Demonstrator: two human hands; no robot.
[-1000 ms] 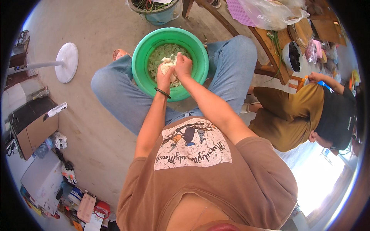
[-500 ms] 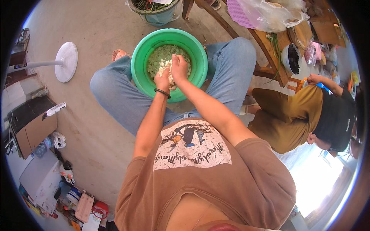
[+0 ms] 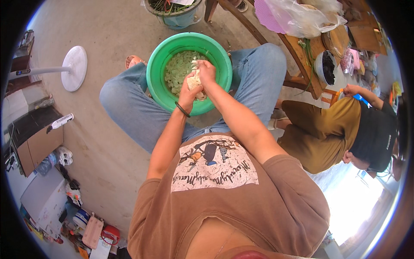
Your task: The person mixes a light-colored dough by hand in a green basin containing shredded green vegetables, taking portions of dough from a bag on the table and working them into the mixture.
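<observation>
A round green plastic basin point(image 3: 156, 71) rests between my bent, denim-clad legs. Small, pale, crumbly chunks point(image 3: 177, 69) that look like tofu cover its bottom. Over the near right part of the basin, both hands hold one whitish crumbly lump point(image 3: 195, 80). My left hand point(image 3: 189, 91), below a dark wristband, is curled round its lower left side. My right hand point(image 3: 206, 72) has its fingers closed on the upper right side, with a bit of white showing at the fingertips. The palms and part of the lump are hidden.
Beyond the basin stands a bucket point(image 3: 174, 21) with green stalks. A wooden table point(image 3: 297, 54) at the right bears plastic bags and a bowl of dark food point(image 3: 325, 68). Another person point(image 3: 332, 125) sits at the right. A white round stand base point(image 3: 74, 68) is at the left.
My hands have shifted slightly right and come closer round the lump. The lump looks smaller and more covered by fingers, and more of the chunks in the basin show.
</observation>
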